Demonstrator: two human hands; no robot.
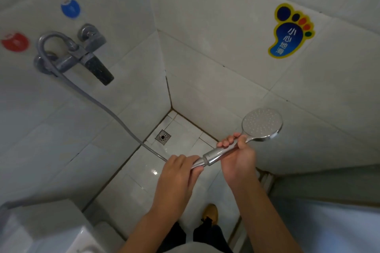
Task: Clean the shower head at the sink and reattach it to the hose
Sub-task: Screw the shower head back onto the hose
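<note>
right hand (238, 158) curls round shower head (261, 125) handle; left hand (178, 172), at its eight o'clock, pinches hose (115, 117) end.

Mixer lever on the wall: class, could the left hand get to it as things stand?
Probably yes, once freed: the left hand grips the hose end at the shower head, and nothing stands between it and the lever.

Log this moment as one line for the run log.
left hand: grips hose end nut | right hand: holds shower head handle | joint: at handle base, tightness unclear | place: shower corner
</note>
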